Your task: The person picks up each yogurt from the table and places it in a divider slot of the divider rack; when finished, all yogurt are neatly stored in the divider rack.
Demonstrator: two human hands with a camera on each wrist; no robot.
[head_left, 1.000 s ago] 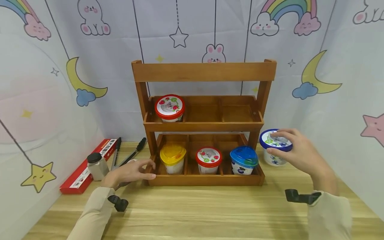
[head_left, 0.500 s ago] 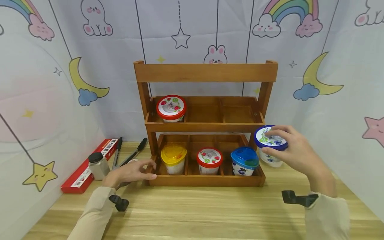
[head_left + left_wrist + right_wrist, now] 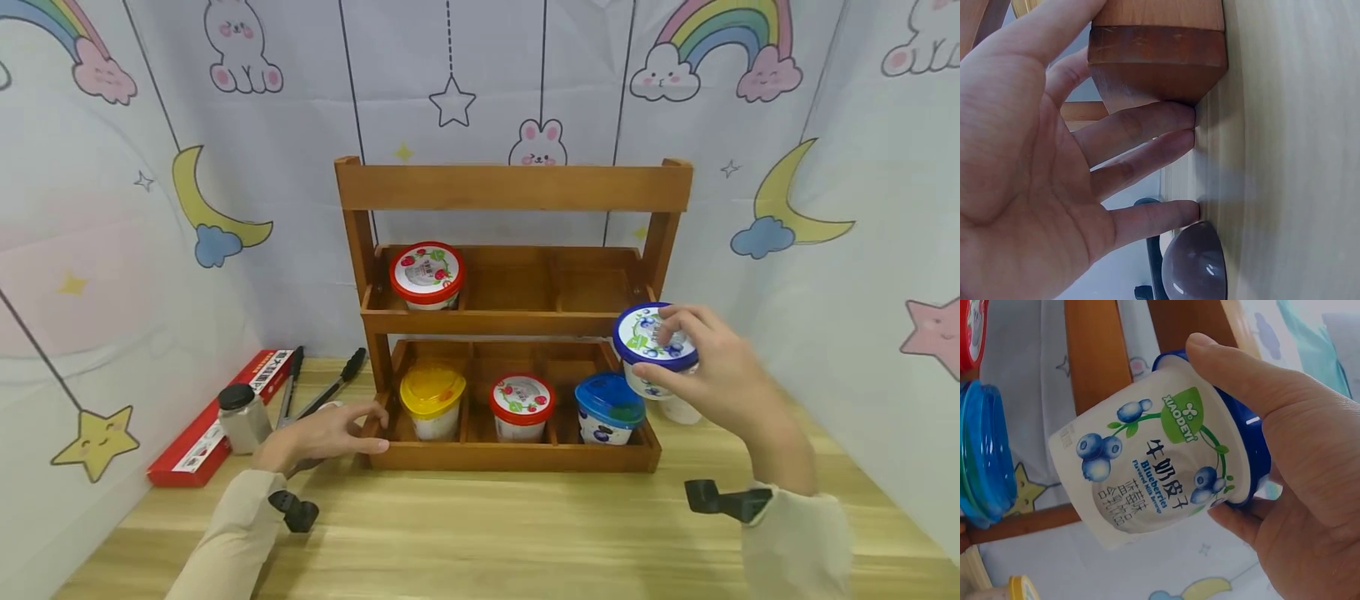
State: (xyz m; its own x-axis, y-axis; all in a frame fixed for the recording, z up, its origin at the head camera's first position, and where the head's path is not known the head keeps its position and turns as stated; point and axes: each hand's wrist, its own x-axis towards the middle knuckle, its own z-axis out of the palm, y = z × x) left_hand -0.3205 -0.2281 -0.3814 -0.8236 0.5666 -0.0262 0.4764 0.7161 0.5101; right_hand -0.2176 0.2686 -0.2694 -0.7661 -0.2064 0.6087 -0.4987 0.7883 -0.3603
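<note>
In the head view, my right hand (image 3: 708, 367) grips a blueberry yogurt cup (image 3: 651, 337) by its blue-rimmed lid. The cup is in the air, in front of the wooden shelf's right post. Its blueberry label (image 3: 1160, 456) shows in the right wrist view, where the cup is tilted. My left hand (image 3: 330, 429) is at the lower left front corner of the two-tier wooden shelf (image 3: 510, 457). The left wrist view shows its fingers (image 3: 1147, 150) spread, several tips on the table beside the shelf corner (image 3: 1160, 62).
The lower tier holds a yellow-lidded cup (image 3: 433, 400), a red-lidded cup (image 3: 522, 408) and a blue-lidded cup (image 3: 610, 408). A red-lidded cup (image 3: 427, 275) sits upper left. Beside the left arm are a black-capped jar (image 3: 243, 419), tongs (image 3: 330, 390) and a red box (image 3: 197, 458).
My right hand has moved the blueberry yogurt cup left and upward, from right of the shelf to in front of its right post. My left hand stays at the shelf corner.
</note>
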